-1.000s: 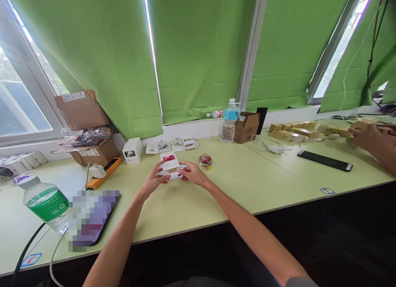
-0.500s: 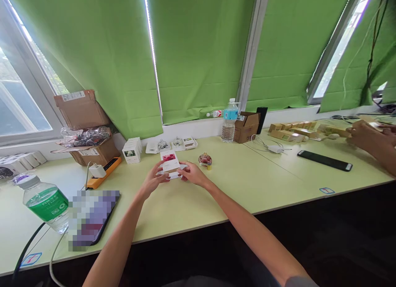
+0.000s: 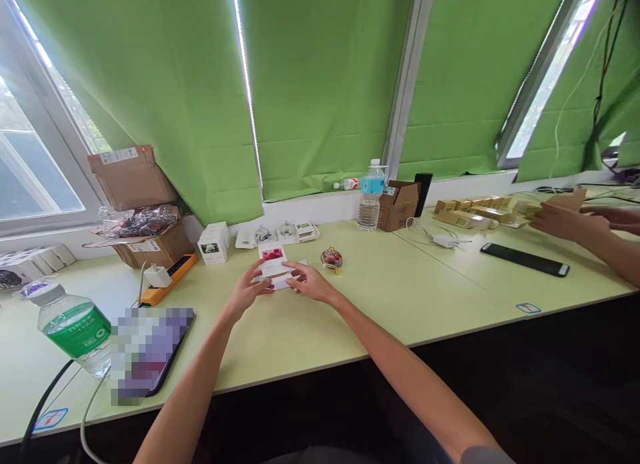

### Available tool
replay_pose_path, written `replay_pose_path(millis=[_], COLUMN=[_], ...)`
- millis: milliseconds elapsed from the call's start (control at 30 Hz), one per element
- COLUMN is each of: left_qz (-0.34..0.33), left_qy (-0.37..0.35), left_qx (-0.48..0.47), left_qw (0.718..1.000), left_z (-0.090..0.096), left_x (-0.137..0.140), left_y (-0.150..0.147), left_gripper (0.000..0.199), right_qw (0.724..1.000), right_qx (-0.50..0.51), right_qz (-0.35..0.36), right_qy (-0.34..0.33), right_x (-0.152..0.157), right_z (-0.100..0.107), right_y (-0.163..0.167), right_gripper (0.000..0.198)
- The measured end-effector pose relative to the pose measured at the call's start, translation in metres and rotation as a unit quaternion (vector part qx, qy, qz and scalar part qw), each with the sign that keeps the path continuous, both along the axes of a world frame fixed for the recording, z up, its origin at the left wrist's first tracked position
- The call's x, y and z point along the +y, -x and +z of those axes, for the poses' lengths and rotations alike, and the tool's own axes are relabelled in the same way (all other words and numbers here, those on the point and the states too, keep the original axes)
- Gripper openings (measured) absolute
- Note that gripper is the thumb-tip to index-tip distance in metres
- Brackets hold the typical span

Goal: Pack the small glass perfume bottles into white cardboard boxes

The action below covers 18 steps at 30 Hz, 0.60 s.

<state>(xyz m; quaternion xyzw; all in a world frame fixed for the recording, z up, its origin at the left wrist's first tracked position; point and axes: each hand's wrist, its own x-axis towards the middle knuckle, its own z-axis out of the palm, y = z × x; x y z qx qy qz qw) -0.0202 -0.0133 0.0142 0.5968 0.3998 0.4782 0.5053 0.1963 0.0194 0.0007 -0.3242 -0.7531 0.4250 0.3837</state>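
Looks like flap work on the white box over the counter: left hand has fingers curled round one side, right hand has fingers parted by the flaps, can't tell if gripping, so next probably calls for steadying it.

Wkshop, long tbl, cardbd ctn, pwr strip

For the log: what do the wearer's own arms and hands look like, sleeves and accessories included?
The left hand and right hand are ungloved, with no ring, watch or bracelet to be seen. The left forearm and right forearm are bare. A dark grey sleeve edges into view on the right arm; no sleeve shows on the left.
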Motion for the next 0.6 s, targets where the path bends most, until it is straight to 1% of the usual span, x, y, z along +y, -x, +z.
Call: replay_pose_path(millis=[333, 600], left_qz=[0.005, 0.006], left_qy=[-0.003, -0.002], left_qx=[0.006, 0.007], left_qw=[1.0, 1.0], left_z=[-0.0018, -0.0028], left_x=[0.0019, 0.0025], left_y=[0.0012, 0.001], left_gripper=[0.066, 0.067], right_qw=[1.0, 1.0], right_qx=[-0.005, -0.001], right_qz=[-0.006, -0.012], right_qy=[0.006, 0.009], right_x=[0.0006, 0.0015], right_z=[-0.0005, -0.0017], right_y=[-0.0008, -0.0001], right_gripper=[0.051, 0.05])
